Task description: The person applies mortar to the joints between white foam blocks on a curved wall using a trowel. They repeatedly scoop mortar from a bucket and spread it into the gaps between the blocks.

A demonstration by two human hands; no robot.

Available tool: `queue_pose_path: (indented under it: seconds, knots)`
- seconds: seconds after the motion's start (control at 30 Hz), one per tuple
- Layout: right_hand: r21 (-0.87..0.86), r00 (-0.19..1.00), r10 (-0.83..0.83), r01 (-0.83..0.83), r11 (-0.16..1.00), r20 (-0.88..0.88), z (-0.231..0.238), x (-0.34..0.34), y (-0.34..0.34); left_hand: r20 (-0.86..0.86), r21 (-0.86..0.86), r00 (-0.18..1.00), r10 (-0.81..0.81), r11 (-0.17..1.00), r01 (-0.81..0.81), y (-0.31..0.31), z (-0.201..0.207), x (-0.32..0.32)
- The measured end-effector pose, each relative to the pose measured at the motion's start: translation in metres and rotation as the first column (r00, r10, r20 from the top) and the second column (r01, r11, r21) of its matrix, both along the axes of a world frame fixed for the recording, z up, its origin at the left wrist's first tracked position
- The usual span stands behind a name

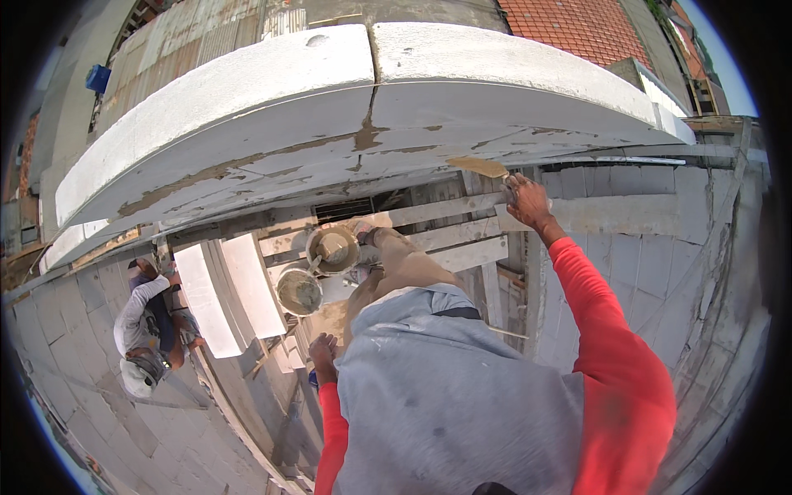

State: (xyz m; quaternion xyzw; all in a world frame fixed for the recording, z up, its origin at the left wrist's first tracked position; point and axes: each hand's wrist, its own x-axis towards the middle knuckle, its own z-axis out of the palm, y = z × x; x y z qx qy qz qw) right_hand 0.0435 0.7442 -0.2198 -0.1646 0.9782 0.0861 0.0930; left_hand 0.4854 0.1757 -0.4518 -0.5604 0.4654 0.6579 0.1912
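Observation:
My right hand (526, 200) grips the handle of a trowel (478, 167) whose blade is coated with mortar and lies close along the lower face of the wall. The wall (272, 124) is of large white blocks, with grey-brown mortar smeared along its joints. My left hand (323, 350) hangs low by my left side; its fingers are too small and shadowed to read. Beside my feet stand a bucket of wet mortar (333, 250) and a second bucket (299, 292) with grey mortar inside.
Underfoot are wooden planks (462, 235) with gaps between them. A stack of white blocks (231, 293) stands to my left. Beyond it a person in a cap (148, 330) bends down. Past the wall lie corrugated roofs (190, 49) and an orange tiled roof (569, 29).

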Motion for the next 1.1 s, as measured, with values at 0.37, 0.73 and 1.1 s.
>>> queue_pose_path:
  seconds: [0.37,0.73,1.1]
  knots:
    - [0.116,0.997,0.064,-0.067,0.991,0.034,-0.032,-0.059,0.083,-0.066,-0.113,0.998,-0.004,0.994,-0.004,-0.051,0.066,-0.048]
    - [0.053,0.985,-0.102,0.096,0.994,0.139,0.016,-0.073,0.111,0.006,-0.077,0.999,-0.053,0.996,0.054,-0.025,0.063,-0.088]
    - [-0.099,1.000,0.005,-0.004,0.995,0.010,0.040,-0.056,0.067,-0.021,0.035,0.994,0.106,0.994,-0.106,-0.010,0.035,-0.057]
